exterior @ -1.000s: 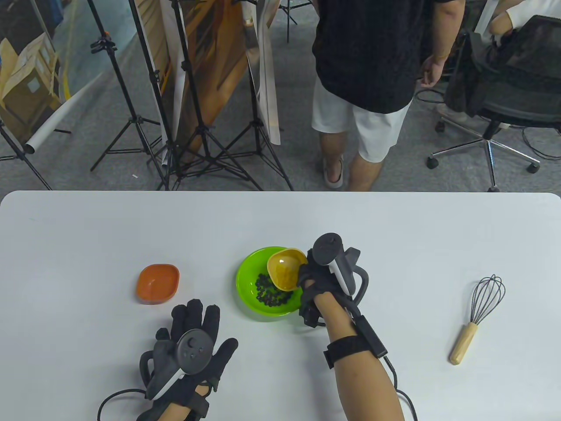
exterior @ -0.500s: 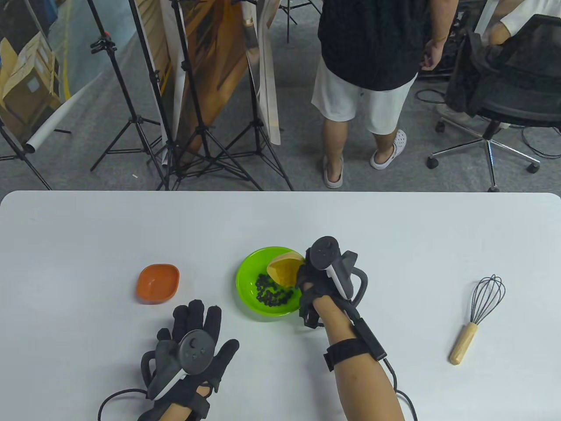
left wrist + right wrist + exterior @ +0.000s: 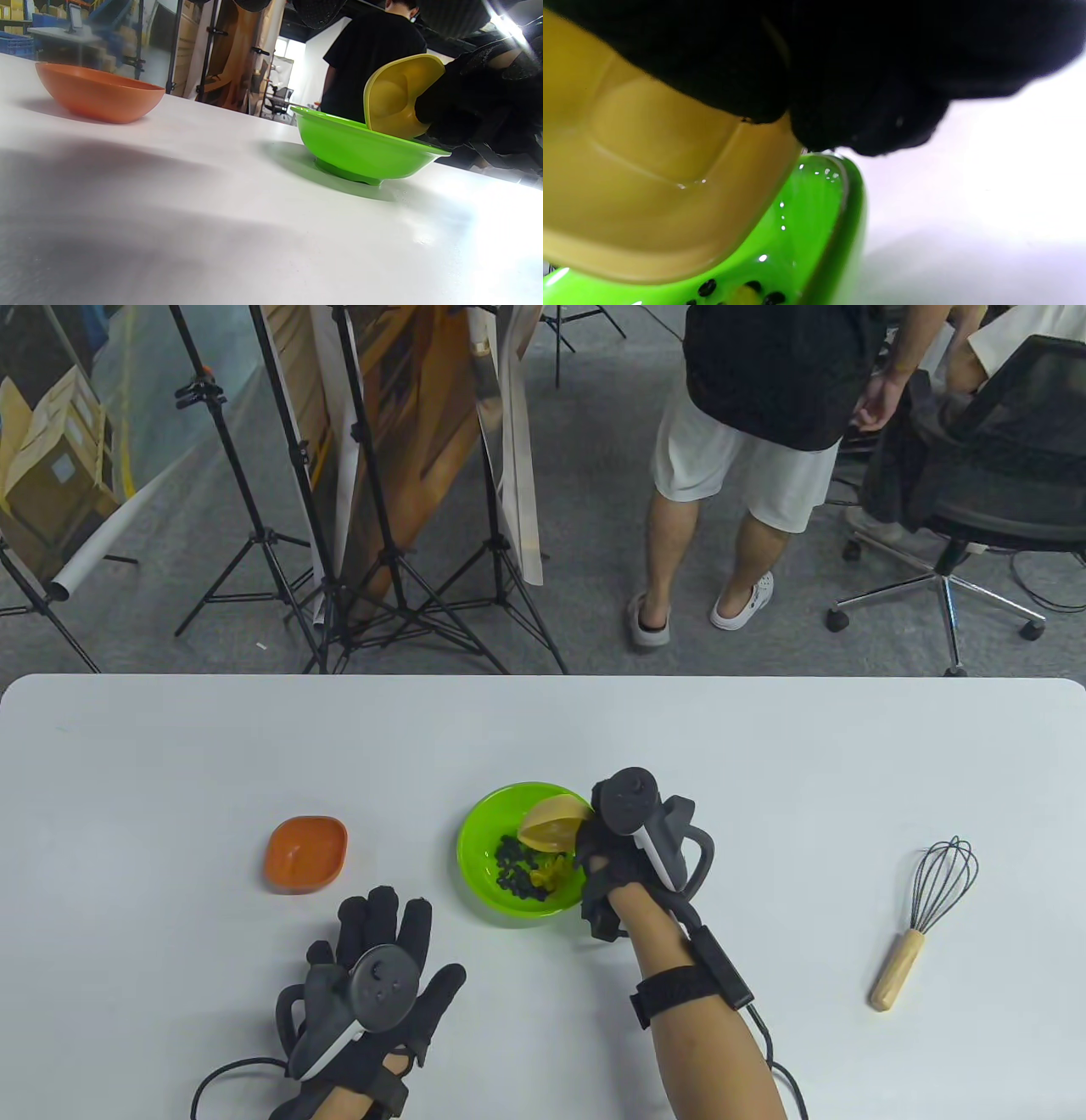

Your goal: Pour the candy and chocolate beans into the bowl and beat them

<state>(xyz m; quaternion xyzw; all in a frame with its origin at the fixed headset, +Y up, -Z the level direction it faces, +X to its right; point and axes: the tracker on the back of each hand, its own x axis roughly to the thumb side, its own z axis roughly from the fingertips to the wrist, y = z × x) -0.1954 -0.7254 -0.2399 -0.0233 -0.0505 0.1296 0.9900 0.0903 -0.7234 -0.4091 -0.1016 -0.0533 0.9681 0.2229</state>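
Observation:
A green bowl (image 3: 478, 831) stands at the table's middle with dark chocolate beans (image 3: 513, 872) and yellow candy (image 3: 556, 869) in it. My right hand (image 3: 604, 848) grips a yellow dish (image 3: 553, 823), tipped steeply over the bowl's right rim. The left wrist view shows the yellow dish (image 3: 394, 101) almost on edge above the green bowl (image 3: 360, 148). Close up, the right wrist view has the yellow dish (image 3: 649, 190) under my gloved fingers (image 3: 746, 67) and the green bowl (image 3: 814, 228) below. My left hand (image 3: 382, 933) lies flat on the table with its fingers spread, holding nothing.
An orange dish (image 3: 305, 853) sits left of the bowl; it appears again as the orange dish (image 3: 97, 91) in the left wrist view. A wire whisk (image 3: 925, 916) with a wooden handle lies at the right. A person stands beyond the table's far edge.
My right hand has tipped the yellow dish further, and yellow candy now lies on the beans in the green bowl. The person behind the table has stepped to the right.

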